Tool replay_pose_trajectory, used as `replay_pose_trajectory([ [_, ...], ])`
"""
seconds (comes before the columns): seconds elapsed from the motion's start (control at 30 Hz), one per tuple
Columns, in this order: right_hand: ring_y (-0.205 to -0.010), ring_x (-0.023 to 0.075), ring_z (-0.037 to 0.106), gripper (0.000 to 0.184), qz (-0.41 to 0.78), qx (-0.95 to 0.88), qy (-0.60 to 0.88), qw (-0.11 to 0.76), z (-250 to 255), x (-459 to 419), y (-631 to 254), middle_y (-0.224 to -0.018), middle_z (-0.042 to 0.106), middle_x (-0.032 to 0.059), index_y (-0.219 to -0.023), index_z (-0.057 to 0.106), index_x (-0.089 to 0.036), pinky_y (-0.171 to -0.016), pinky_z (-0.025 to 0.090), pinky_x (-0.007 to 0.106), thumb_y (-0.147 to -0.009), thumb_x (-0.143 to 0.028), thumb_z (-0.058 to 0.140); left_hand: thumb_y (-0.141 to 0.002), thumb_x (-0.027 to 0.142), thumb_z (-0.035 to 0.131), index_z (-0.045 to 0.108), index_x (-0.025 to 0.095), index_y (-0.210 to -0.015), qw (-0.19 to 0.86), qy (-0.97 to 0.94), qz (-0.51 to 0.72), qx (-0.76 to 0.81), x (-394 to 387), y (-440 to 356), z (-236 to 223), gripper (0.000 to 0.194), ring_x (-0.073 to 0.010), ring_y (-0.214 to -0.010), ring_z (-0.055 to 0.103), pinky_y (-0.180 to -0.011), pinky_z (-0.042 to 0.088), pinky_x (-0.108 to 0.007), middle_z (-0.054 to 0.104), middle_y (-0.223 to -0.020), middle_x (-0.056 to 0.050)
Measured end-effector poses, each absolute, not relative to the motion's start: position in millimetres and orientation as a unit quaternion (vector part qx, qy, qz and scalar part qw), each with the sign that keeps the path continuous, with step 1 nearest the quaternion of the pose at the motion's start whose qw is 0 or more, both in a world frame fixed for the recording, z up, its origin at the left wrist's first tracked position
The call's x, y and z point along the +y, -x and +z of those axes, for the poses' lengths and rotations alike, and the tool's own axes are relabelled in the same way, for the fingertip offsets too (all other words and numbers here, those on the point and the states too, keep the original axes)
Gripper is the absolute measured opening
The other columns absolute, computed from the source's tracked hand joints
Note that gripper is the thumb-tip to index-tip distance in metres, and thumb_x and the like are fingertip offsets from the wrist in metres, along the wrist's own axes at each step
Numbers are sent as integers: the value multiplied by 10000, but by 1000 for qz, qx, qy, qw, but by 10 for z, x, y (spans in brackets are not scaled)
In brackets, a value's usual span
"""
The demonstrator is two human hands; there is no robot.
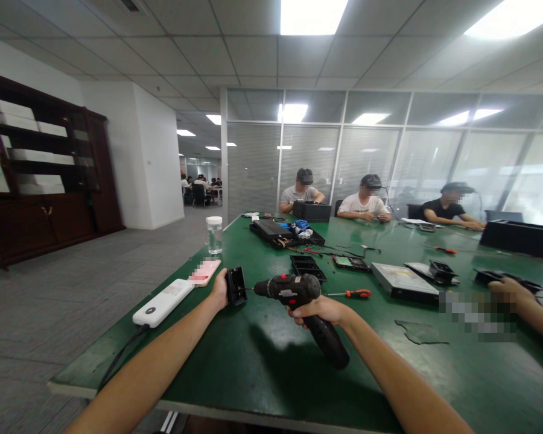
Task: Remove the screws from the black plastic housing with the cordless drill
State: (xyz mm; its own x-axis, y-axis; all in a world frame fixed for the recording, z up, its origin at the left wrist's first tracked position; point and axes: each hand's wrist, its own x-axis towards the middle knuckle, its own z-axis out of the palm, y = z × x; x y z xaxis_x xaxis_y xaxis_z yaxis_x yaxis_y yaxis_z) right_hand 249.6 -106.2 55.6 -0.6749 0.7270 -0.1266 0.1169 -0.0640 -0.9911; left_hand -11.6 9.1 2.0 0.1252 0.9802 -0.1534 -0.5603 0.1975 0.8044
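Note:
My right hand is wrapped around the grip of a black cordless drill, which points left. A thin bit at its chuck reaches to a small black plastic box; whether it touches a screw is too small to tell. My left hand holds that box upright on its edge, its hollow side turned toward the drill. Just beyond the drill lies a screwdriver with an orange and black handle. Behind it sits a black plastic frame.
Left of my left hand lie a white power bank with a cable and a pink phone; a lidded clear jar stands behind. Rightward are a metal disc drive, a circuit board and a co-worker's hand. Several people sit across the green table.

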Motion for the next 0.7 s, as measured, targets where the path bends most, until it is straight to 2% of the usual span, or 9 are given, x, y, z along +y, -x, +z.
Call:
replay_pose_trajectory([
  [0.7, -562, 86, 463, 358, 650, -642, 330, 238, 576, -1077, -2487, -640, 487, 19, -905, 485, -92, -521, 378, 228, -591, -226, 591, -644, 439, 362, 500, 151, -625, 686, -284, 567, 355, 65, 104, 51, 320, -172, -457, 507, -471, 395, -304, 518, -517, -35],
])
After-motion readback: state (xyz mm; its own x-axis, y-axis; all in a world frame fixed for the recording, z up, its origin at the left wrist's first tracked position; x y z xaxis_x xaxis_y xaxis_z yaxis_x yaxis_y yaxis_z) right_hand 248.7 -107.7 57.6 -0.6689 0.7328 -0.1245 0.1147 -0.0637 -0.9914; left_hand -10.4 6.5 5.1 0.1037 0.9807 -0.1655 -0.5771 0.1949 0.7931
